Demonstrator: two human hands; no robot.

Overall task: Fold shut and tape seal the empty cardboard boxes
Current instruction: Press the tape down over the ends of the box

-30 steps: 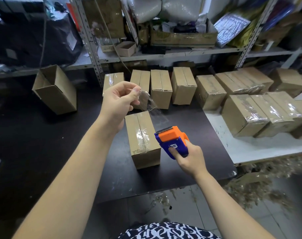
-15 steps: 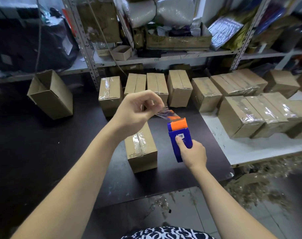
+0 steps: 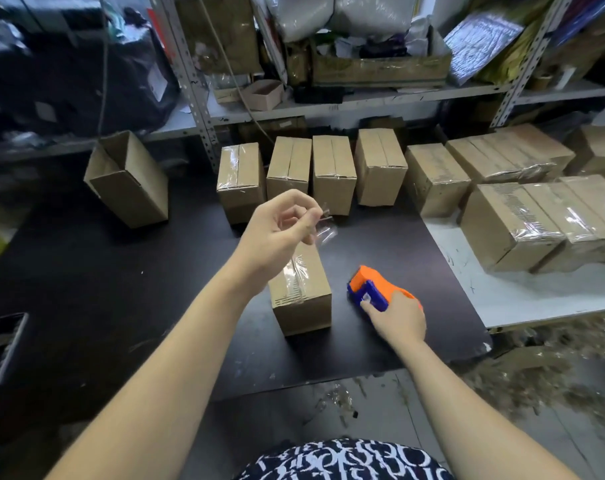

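The left hand (image 3: 280,230) is pinching a clear tape strip (image 3: 324,231) above the brown cardboard box (image 3: 303,299) on the black table (image 3: 121,289); the right hand (image 3: 399,322) is gripping an orange-and-blue tape dispenser (image 3: 367,287). Probably light, the box is wanting steadying by its sides.

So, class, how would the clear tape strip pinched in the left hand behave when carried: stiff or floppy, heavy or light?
Probably floppy: the tape strip hangs crumpled from the left hand. Likely light, since a fingertip pinch holds it. It may cling to itself, like the wrinkled tape on the box.
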